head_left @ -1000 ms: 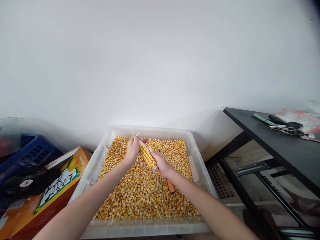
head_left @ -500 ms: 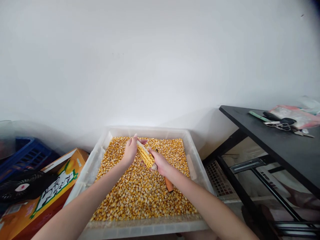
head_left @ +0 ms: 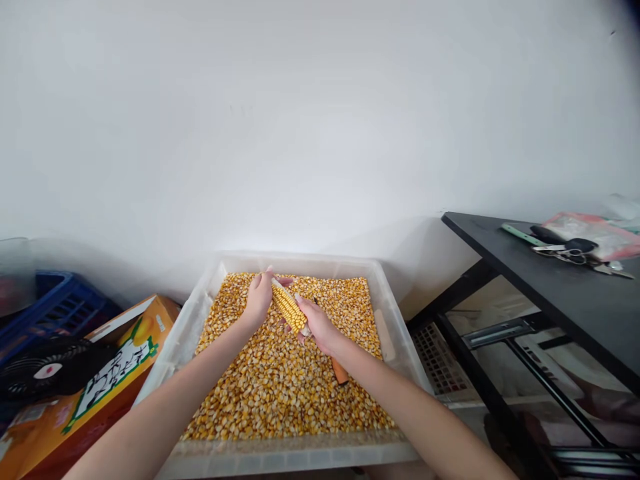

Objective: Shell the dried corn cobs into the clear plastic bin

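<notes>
A corn cob (head_left: 289,308) with yellow kernels is held slantwise above a bed of loose corn kernels (head_left: 280,393). My left hand (head_left: 260,293) is closed around its upper end, and my right hand (head_left: 317,323) grips the lower end, where the pale stub shows. A bare pale strip runs near the cob's top. Under my right wrist, an orange handle (head_left: 339,371) lies on the kernels; the rest of that tool is mostly hidden by my hand. The kernels fill a translucent plastic bin (head_left: 290,460).
Left of the bin stand an orange cardboard box (head_left: 145,333), a black fan (head_left: 50,370) and a blue crate (head_left: 65,300). At right, a black table (head_left: 575,293) carries scissors (head_left: 565,251), a green-handled tool (head_left: 523,234) and a plastic bag (head_left: 600,233). A white wall rises behind.
The cob has turned slightly in my hands, so its yellow kernel rows face up more and less of the bare strip shows. Both hands keep hold of it.
</notes>
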{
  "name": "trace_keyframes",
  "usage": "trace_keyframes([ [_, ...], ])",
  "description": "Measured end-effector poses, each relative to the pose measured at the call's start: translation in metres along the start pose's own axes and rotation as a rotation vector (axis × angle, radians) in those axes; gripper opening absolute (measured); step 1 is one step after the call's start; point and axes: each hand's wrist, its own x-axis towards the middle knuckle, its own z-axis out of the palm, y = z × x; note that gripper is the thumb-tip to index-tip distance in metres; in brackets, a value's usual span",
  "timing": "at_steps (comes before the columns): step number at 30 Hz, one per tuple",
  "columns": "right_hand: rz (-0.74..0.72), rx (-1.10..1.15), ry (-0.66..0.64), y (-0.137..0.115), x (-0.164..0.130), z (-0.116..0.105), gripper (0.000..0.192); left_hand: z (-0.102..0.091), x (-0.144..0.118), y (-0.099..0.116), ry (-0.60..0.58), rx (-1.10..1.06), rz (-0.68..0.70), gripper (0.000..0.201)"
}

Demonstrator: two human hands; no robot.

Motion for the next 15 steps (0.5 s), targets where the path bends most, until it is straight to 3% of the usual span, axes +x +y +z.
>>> trace_keyframes([
  [4, 0.065, 0.044, -0.021, -0.005, 0.000, 0.001, 0.037, -0.001, 0.004, -0.006, -0.012, -0.008, -0.034, 0.036],
  [9, 0.138, 0.013, 0.045, -0.014, -0.003, 0.005, 0.037, -0.001, 0.007, -0.014, -0.042, -0.055, -0.061, 0.032],
  [15, 0.176, -0.023, 0.069, -0.010, 0.000, 0.001, 0.035, 0.002, 0.001, -0.010, -0.067, 0.001, -0.062, 0.035],
])
